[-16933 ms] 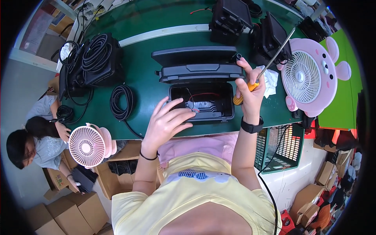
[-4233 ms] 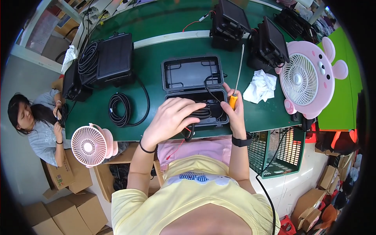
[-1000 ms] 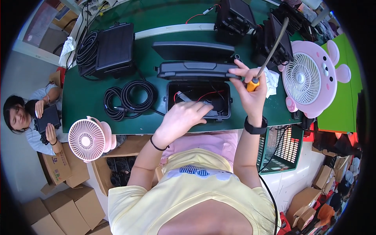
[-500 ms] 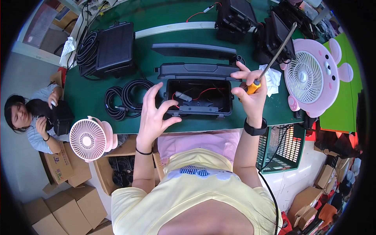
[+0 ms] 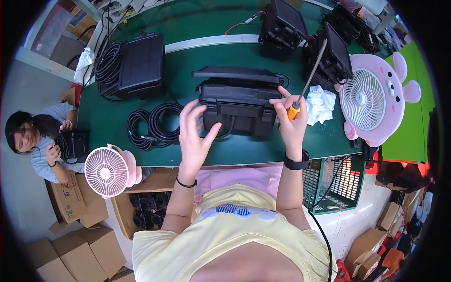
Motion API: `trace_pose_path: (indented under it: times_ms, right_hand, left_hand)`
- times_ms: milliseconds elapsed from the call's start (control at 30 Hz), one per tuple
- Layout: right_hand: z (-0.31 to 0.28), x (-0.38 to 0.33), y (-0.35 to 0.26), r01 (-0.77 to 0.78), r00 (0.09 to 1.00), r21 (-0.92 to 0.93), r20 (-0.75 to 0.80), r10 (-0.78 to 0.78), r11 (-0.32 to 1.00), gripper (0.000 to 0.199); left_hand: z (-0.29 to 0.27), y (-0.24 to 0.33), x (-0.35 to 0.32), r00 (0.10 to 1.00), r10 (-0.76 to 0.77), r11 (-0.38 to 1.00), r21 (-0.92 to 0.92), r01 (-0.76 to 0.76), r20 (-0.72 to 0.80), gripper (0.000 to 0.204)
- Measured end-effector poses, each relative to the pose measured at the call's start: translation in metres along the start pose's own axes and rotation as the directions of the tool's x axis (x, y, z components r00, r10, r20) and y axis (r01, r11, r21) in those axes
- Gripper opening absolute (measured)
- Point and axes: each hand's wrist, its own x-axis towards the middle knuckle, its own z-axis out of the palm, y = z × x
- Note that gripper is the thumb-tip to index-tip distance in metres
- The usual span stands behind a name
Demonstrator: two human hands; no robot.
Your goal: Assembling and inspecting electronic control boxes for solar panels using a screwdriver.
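Note:
A black plastic box (image 5: 239,105) stands on the green table in front of me, its lid down and two latches on its front side. A flat black panel (image 5: 237,74) rises behind the lid. My left hand (image 5: 193,134) is at the box's left end with fingers and thumb spread, fingertips close to the left latch. Gripped in my right hand (image 5: 293,129) is a screwdriver (image 5: 293,112) with a yellow handle, its long shaft pointing up and away. That hand's fingertips rest at the box's right end by the other latch.
Coiled black cable (image 5: 152,126) lies left of the box, near another black box with a panel (image 5: 139,66). Crumpled white tissue (image 5: 321,105) and a pink fan (image 5: 361,96) are at right. A smaller fan (image 5: 105,172) stands front left. A co-worker (image 5: 42,141) sits at far left.
The box's lid has come down, so the wires inside no longer show. Both hands stay at its ends, the right hand still with the screwdriver.

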Motion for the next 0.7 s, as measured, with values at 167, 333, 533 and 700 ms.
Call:
trace_pose_path:
  times_ms: [167, 333, 533, 700]
  right_hand:
    - [0.003, -0.001, -0.003, -0.104, 0.994, 0.052, -0.035, 0.106, 0.993, 0.023]
    - [0.004, -0.001, -0.005, -0.143, 0.989, 0.04, -0.039, 0.145, 0.989, 0.021]
    - [0.005, 0.006, -0.004, -0.112, 0.993, 0.051, -0.032, 0.113, 0.992, 0.021]
    - [0.004, 0.011, 0.0, -0.062, 0.997, 0.002, -0.035, 0.062, 0.998, 0.022]
  left_hand:
    - [-0.003, -0.007, 0.007, 1.0, -0.01, 0.999, -0.053, 0.01, 0.009, 0.051]
    - [-0.004, 0.003, 0.011, 1.0, 0.02, 0.979, -0.201, -0.018, 0.006, 0.065]
    - [0.005, -0.01, 0.022, 0.993, 0.115, 0.987, -0.115, -0.11, 0.036, 0.081]
    - [0.008, -0.006, 0.038, 0.996, 0.074, 0.996, -0.045, -0.071, 0.059, 0.083]
